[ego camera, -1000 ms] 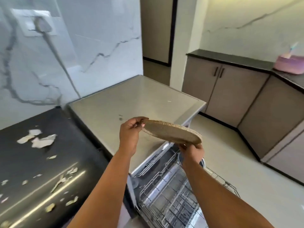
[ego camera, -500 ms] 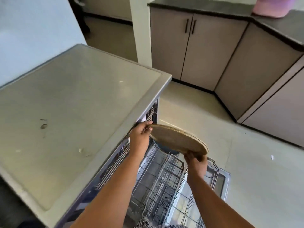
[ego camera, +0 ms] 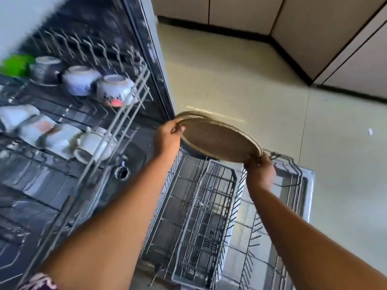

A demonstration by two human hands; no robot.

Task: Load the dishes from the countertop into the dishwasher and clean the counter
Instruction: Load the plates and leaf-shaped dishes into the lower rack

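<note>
I see both hands holding a round, flat plate [ego camera: 219,141], brown and speckled on its visible face, tilted with its far-left edge higher than its near-right edge. My left hand [ego camera: 167,139] grips the plate's left rim, fingers curled over the edge and thumb on the face. My right hand [ego camera: 259,170] grips the near-right rim from below, fingers wrapped round the edge. The plate hangs in the air above the pulled-out lower rack [ego camera: 201,216] of the open dishwasher, touching no wire that I can make out. A grey cutlery basket [ego camera: 206,206] stands in the middle of that rack, below the plate. To the left, the upper rack [ego camera: 117,130] is also drawn out and carries cups: a row of white patterned mugs [ego camera: 115,90] lying upturned at the back, and more white cups [ego camera: 92,146] on their sides nearer me; this area is blurred. A green item [ego camera: 15,64] sits at the far left, too smeared to identify. Pale floor tiles [ego camera: 272,91] and beige cabinet doors [ego camera: 335,38] lie beyond.
</note>
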